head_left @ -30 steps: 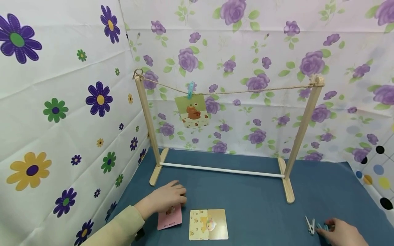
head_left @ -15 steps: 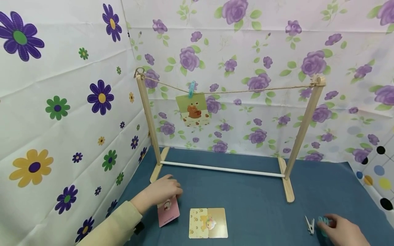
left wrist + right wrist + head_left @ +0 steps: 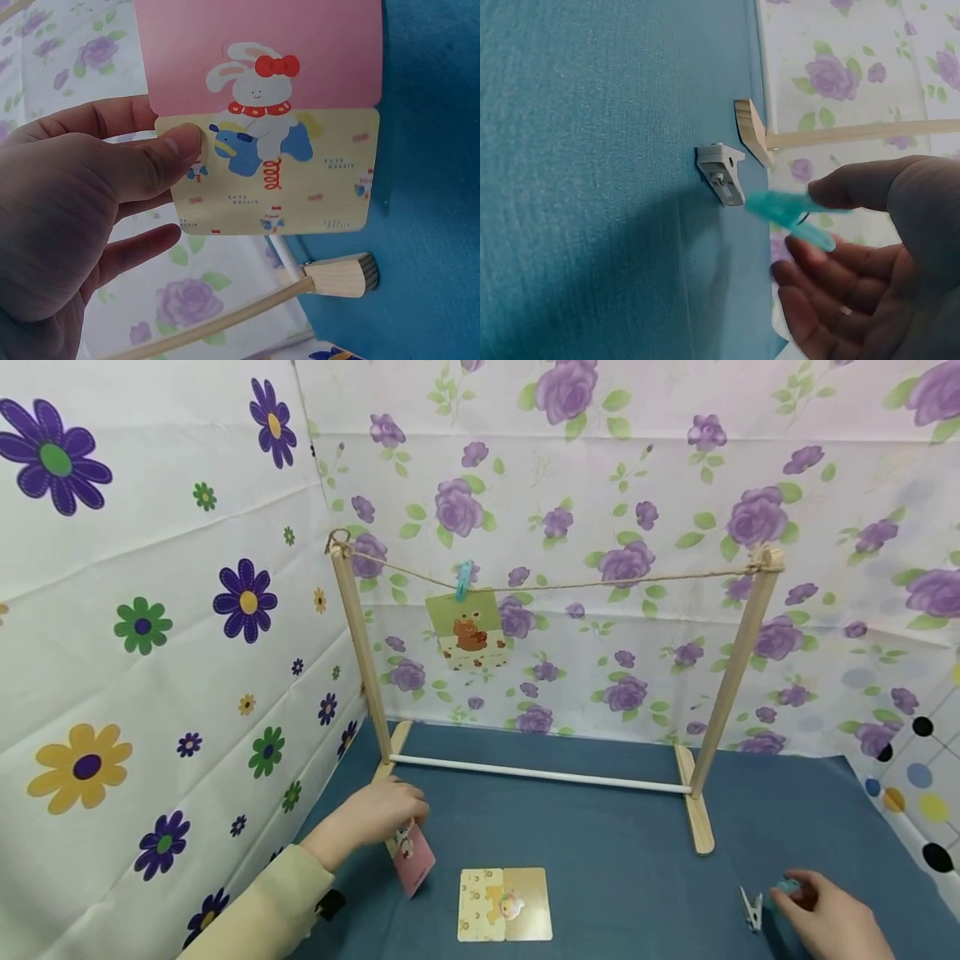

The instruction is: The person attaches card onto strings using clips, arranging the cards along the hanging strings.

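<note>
My left hand (image 3: 378, 814) pinches a pink and cream card (image 3: 262, 112) with a white rabbit printed on it, thumb in front and fingers behind. In the head view the card hangs tilted from the fingertips near the rack's left foot. At the far right, my right hand (image 3: 832, 914) holds a teal clothespin (image 3: 784, 210) between thumb and fingers. A grey clothespin (image 3: 721, 174) lies on the cloth just beside it. Another card (image 3: 504, 905), yellow and tan with a bear, lies flat at the front middle.
A wooden rack with a white bottom bar (image 3: 540, 773) stands at the back. Twine (image 3: 600, 583) runs between its posts. A green bear card (image 3: 468, 631) hangs there from a blue clothespin (image 3: 463, 581). A blue cloth (image 3: 585, 835) covers the table; flowered sheets stand behind and left.
My left hand has lifted the pink card and moved left and slightly back, the card tipping more upright. My right hand has raised the teal clothespin off the cloth.
</note>
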